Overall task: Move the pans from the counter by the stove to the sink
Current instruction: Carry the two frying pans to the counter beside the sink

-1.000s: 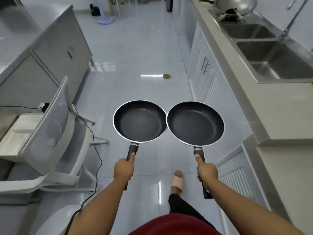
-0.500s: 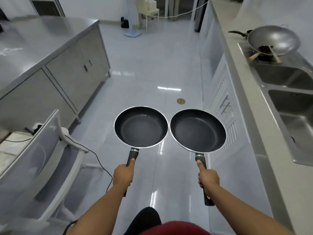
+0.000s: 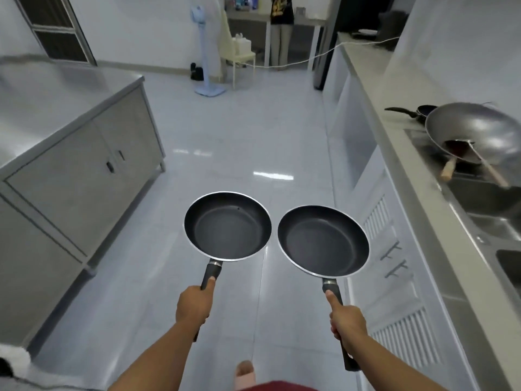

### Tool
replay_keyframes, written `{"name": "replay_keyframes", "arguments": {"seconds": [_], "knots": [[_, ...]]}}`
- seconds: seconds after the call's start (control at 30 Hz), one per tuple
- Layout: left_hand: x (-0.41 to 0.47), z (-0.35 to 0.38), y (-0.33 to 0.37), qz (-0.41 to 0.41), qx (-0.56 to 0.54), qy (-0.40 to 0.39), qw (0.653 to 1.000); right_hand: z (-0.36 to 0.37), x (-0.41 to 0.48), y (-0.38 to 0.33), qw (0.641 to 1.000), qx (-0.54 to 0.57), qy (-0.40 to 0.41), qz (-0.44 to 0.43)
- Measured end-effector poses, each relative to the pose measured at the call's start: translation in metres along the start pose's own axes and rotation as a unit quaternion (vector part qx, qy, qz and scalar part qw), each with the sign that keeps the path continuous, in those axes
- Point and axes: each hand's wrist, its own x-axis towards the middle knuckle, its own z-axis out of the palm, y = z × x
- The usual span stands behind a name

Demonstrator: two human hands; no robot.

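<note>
I am in the middle of the carry. My left hand (image 3: 194,304) is clenched round the black handle of one pan (image 3: 227,225), thumb laid along the top, and my right hand (image 3: 347,320) grips the handle of the second pan (image 3: 323,241) the same way. Both pans are level, bowl up and empty, side by side over the floor (image 3: 239,142) in front of me, their rims just beside each other; I cannot tell if they touch.

So the picking-up is done and neither pan is in the sink (image 3: 507,266) yet. The sink lies to my right in the long surface (image 3: 417,176), its near basin only partly in view at the frame edge. Farther along that side, a steel wok (image 3: 476,131) sits tilted with a utensil in it, and a small dark pan (image 3: 423,110) rests beyond it; whether that one belongs to my job I cannot say. I judge what is left is to turn right and lower both pans into a basin.

I can read no brand, label or writing on the pans, the handles or the cupboards.
</note>
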Motion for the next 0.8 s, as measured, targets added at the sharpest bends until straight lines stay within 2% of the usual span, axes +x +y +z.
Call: {"name": "replay_keyframes", "arguments": {"seconds": [0.2, 0.5, 0.8], "knots": [[0.108, 0.011, 0.120, 0.045, 0.019, -0.009, 0.999, 0.034, 0.079, -0.109, 0.999, 0.033, 0.009, 0.010], [0.265, 0.092, 0.300, 0.064, -0.012, -0.028, 0.998, 0.057, 0.245, -0.289, 0.996, 0.088, 0.011, 0.007], [0.389, 0.149, 0.493, 0.072, -0.018, -0.039, 0.996, 0.052, 0.400, -0.478, 0.998, 0.065, 0.015, -0.008]]}}
